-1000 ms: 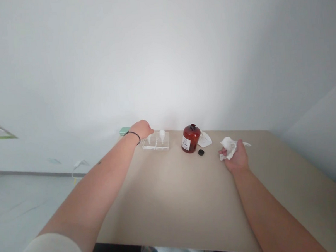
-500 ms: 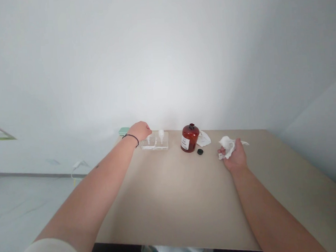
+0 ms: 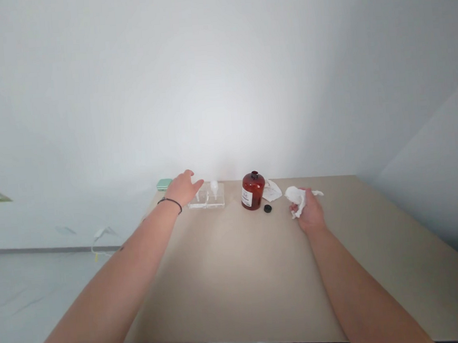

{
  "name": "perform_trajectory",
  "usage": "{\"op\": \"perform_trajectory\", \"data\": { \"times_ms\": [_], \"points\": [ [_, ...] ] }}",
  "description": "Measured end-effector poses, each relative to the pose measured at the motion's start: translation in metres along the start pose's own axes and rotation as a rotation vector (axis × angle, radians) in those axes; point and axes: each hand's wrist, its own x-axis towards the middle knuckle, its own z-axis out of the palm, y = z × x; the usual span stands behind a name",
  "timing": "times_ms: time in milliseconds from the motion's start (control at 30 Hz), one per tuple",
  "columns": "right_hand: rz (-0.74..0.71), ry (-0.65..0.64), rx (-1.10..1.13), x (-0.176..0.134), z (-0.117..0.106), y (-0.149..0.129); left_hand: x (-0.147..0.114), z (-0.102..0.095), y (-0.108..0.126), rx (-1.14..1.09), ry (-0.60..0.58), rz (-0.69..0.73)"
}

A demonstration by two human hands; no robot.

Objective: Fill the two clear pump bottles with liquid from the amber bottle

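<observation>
My left hand (image 3: 182, 189) has its thumb and fingers apart and holds nothing; it is over the left end of a clear plastic tray (image 3: 207, 205). In that tray stands a white bulb-topped piece (image 3: 214, 186), perhaps a small funnel or dropper; a second one beside it is partly covered by the hand. My right hand (image 3: 312, 213) is closed around a crumpled white tissue (image 3: 296, 196) above the table's right side. Between the hands stands an amber bottle (image 3: 253, 190), upright and uncapped, with a white label. Its black cap (image 3: 267, 208) lies just right of it.
Behind the bottle's right side lies a piece of white paper or tissue (image 3: 272, 191). A green case (image 3: 164, 184) sits at the table's far left corner. The beige table (image 3: 229, 277) meets a white wall (image 3: 222, 87) at the back. A white cable (image 3: 99, 240) hangs at left.
My left hand has opened and drawn slightly away from the piece in the tray, its fingers spreading. My right hand keeps the tissue. The whole view has shifted slightly.
</observation>
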Motion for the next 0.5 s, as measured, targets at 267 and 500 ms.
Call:
{"op": "perform_trajectory", "data": {
  "times_ms": [267, 500],
  "points": [
    [-0.050, -0.007, -0.032, 0.006, -0.001, 0.007, -0.071, 0.050, 0.070, -0.583, 0.195, 0.313],
    [-0.029, -0.073, -0.029, 0.006, -0.005, 0.007, -0.060, 0.104, 0.129, -0.891, -0.025, 0.041]
  ]
}}
